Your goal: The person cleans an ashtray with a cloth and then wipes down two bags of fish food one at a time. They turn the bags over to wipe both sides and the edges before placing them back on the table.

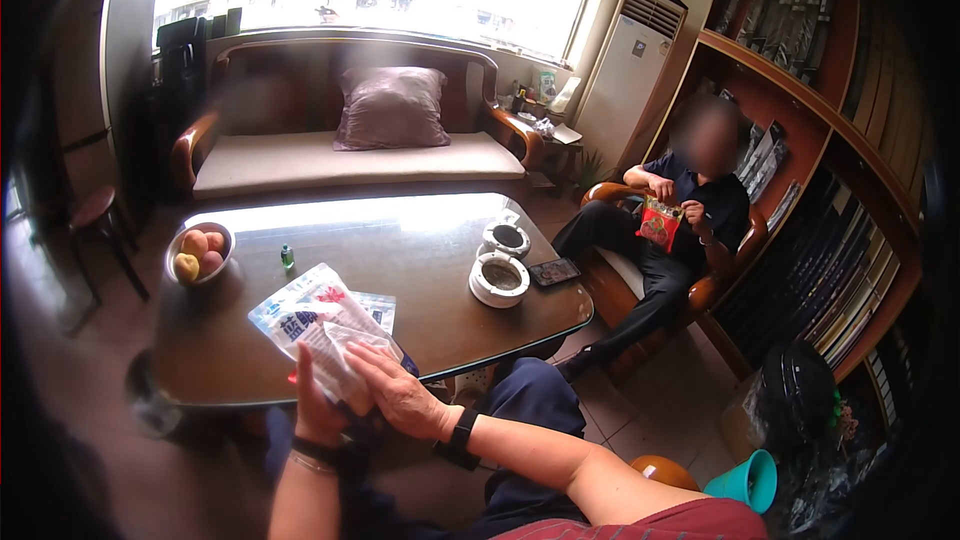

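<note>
My left hand [318, 402] is upright in front of the table's near edge, with a black band and a bracelet at its wrist. My right hand [402, 388] lies against it, fingers straight and close together. Between the two palms is a crumpled white tissue [345, 338], pressed by both hands; its lower part is hidden. Just beyond them, a white and blue printed bag [300, 302] lies on the dark table [420, 230], overlapping another light-blue packet [378, 308].
Also on the table are a fruit bowl [228, 268], a small green bottle [287, 257], two white ashtrays [499, 280] and a phone [555, 272]. A seated person [715, 195] at the right holds a red packet [659, 223]. A teal bin [748, 482] stands lower right.
</note>
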Motion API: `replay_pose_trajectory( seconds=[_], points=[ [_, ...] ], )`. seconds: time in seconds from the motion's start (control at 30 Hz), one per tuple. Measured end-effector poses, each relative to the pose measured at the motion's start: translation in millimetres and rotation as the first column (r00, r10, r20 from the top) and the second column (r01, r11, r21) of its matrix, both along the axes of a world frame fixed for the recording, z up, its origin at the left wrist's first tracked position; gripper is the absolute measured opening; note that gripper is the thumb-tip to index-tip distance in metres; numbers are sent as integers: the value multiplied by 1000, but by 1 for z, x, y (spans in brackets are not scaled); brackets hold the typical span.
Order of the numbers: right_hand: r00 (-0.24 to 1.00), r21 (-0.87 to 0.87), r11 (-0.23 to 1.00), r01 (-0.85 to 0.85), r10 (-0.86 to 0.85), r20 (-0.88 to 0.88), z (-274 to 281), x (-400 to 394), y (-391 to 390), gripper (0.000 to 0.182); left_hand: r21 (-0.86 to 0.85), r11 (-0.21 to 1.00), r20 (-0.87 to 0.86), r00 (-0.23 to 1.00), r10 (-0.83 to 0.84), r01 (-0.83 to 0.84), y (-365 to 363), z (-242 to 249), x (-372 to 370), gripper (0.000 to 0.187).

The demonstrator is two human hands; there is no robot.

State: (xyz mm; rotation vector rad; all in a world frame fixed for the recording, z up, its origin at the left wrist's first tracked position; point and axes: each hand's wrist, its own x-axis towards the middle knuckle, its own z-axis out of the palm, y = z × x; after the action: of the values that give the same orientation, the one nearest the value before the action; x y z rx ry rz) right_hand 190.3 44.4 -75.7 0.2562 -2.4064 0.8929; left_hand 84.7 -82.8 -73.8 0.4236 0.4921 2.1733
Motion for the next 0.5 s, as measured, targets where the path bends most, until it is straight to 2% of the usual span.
replay_pose_trajectory(
  seconds=[0.5],
  points=[
    [1000,56,998,15,-15,14,5,-16,3,48,6,1000,25,999,-20,20,2,-7,-5,80]
  ],
)
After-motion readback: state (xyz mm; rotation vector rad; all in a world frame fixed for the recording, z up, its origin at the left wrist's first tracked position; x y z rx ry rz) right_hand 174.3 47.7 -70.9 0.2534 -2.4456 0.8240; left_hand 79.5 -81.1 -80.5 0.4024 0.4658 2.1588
